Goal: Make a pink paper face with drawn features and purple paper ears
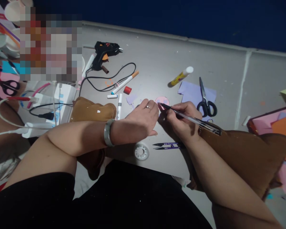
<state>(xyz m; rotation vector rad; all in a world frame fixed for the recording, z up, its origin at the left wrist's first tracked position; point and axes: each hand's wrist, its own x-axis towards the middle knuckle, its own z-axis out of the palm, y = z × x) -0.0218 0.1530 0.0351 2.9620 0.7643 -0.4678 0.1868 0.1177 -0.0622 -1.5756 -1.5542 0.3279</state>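
Note:
My right hand (187, 119) is closed around a pen (184, 116) with a clear barrel. The pen's dark writing end points left, at the lower edge of a round pink paper piece (162, 101) with purple patches. Beside that piece rests my left hand (143, 118), its fingers bent together at the paper's left edge and the thumb held apart. The left fingertips are hidden. Right of the paper, black-handled scissors (206, 103) lie on purple paper (189, 92). Below the hands are purple thread snips (168, 146) and a white round dial-like object (141, 152).
A black hot glue gun (105, 52) with its cord lies at the back left, near markers (125, 83) and a red cap (127, 90). A glue stick (181, 76) lies further right. Brown cushions (92, 109) flank the hands. White power strips (41, 128) are at left, coloured paper (282, 127) at right.

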